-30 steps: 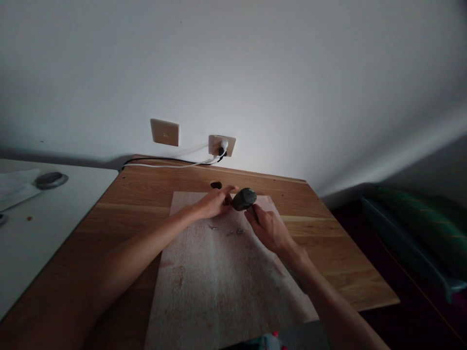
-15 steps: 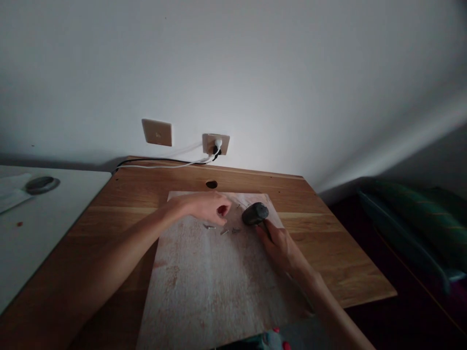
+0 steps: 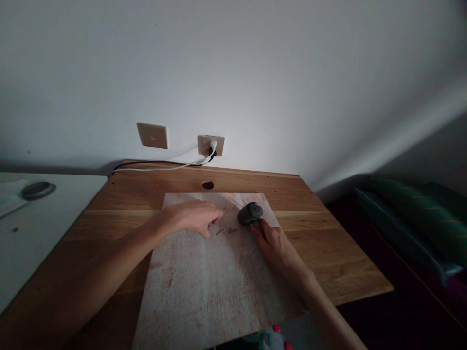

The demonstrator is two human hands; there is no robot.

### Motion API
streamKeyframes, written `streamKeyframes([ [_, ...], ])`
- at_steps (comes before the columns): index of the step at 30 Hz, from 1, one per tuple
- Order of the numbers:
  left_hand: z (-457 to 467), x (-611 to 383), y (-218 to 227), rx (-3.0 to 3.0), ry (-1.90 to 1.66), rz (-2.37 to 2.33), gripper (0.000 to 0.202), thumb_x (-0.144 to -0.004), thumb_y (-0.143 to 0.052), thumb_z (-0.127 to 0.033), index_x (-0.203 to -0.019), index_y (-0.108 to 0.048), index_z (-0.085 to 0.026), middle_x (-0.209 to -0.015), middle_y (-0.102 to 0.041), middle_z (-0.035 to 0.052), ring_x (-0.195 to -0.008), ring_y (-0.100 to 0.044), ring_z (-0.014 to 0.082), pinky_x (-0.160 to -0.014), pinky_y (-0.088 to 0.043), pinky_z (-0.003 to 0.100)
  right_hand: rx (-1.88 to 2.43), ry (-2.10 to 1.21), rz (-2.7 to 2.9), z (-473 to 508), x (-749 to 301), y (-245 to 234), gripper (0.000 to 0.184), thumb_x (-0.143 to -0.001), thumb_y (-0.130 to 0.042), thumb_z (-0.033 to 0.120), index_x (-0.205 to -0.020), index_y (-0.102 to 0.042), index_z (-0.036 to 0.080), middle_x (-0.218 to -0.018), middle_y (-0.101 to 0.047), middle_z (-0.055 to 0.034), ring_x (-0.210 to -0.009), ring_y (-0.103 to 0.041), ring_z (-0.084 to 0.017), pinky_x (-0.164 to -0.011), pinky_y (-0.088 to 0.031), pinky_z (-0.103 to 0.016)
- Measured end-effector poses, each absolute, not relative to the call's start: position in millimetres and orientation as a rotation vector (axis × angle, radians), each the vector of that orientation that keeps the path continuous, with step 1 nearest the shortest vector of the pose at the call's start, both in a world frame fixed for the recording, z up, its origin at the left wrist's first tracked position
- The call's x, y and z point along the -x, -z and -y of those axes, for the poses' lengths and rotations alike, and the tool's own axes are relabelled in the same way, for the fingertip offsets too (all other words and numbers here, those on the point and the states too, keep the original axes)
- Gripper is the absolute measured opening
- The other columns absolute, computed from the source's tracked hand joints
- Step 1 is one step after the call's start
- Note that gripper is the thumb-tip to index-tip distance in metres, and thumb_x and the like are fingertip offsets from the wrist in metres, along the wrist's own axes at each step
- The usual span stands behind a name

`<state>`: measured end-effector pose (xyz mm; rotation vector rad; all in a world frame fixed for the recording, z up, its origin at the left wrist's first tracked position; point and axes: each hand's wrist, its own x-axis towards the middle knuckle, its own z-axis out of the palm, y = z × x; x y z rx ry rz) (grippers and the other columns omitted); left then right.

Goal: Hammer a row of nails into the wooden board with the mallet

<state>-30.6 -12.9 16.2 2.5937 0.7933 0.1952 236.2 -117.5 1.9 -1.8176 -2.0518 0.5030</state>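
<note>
My right hand (image 3: 275, 240) grips the handle of a black-headed mallet (image 3: 250, 213), its head just above the far right part of a pale, worn wooden board (image 3: 204, 282). My left hand (image 3: 195, 218) is low over the board's far left part. Its thumb and fingers are apart, on either side of a small silver screw (image 3: 210, 226); whether they touch it I cannot tell. Right of these fingers lie another screw (image 3: 221, 232) and a further screw (image 3: 232, 230). Small thin metal pieces (image 3: 234, 206) show farther back, too small to make out.
The board rests on a brown wooden desk (image 3: 328, 248) with a round cable hole (image 3: 207, 185). Cables (image 3: 156, 168) run to a wall socket (image 3: 211, 146). On a white table (image 3: 73, 204) at left is a roll of tape (image 3: 38, 190). A green cushion (image 3: 412, 214) is at right.
My left hand has moved slightly left and down, from above the board to around a screw, its fingers uncurling. The mallet stays in my right hand, nearly unmoved; the view has shifted slightly.
</note>
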Motion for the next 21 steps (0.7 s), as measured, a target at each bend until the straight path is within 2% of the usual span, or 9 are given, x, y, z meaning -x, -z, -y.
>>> streamKeyframes([
  [5,5,36,-20,-2.561,-0.219,-0.772,0.026,-0.061,-0.069,-0.002,-0.07,-0.06,-0.024,-0.062,-0.059,-0.0045,-0.055,-0.049,0.0153,-0.056,-0.032,0.029,1.829,-0.504,2.056,117,-236,-3,0.029,-0.108,-0.04,0.036,-0.105,-0.063,0.019,-0.083,-0.078,-0.0117,-0.084,-0.076,-0.029,-0.066,-0.042,-0.031],
  [12,-23,54,-31,-2.451,-0.432,-0.757,0.024,-0.069,-0.06,-0.004,-0.084,-0.069,-0.021,-0.071,-0.067,-0.0033,-0.061,-0.059,0.0131,-0.061,-0.039,0.025,1.831,-0.537,2.039,119,-234,-8,0.027,-0.108,-0.041,0.036,-0.105,-0.062,0.02,-0.083,-0.077,-0.0104,-0.082,-0.076,-0.028,-0.066,-0.043,-0.031],
  [16,-30,50,-22,-2.423,-0.488,-0.724,0.027,-0.072,-0.059,-0.004,-0.09,-0.071,-0.02,-0.075,-0.068,-0.0022,-0.066,-0.061,0.0129,-0.064,-0.041,0.024,1.836,-0.496,2.05,119,-234,-5,0.028,-0.108,-0.04,0.038,-0.105,-0.062,0.021,-0.082,-0.076,-0.01,-0.082,-0.075,-0.028,-0.065,-0.042,-0.031],
  [21,-29,39,-7,-2.476,-0.496,-0.734,0.032,-0.07,-0.056,0.003,-0.089,-0.071,-0.018,-0.075,-0.068,-0.0014,-0.067,-0.061,0.0128,-0.065,-0.042,0.023,1.833,-0.479,2.066,118,-234,-4,0.028,-0.108,-0.039,0.037,-0.104,-0.061,0.02,-0.081,-0.075,-0.0101,-0.079,-0.074,-0.028,-0.064,-0.041,-0.031],
])
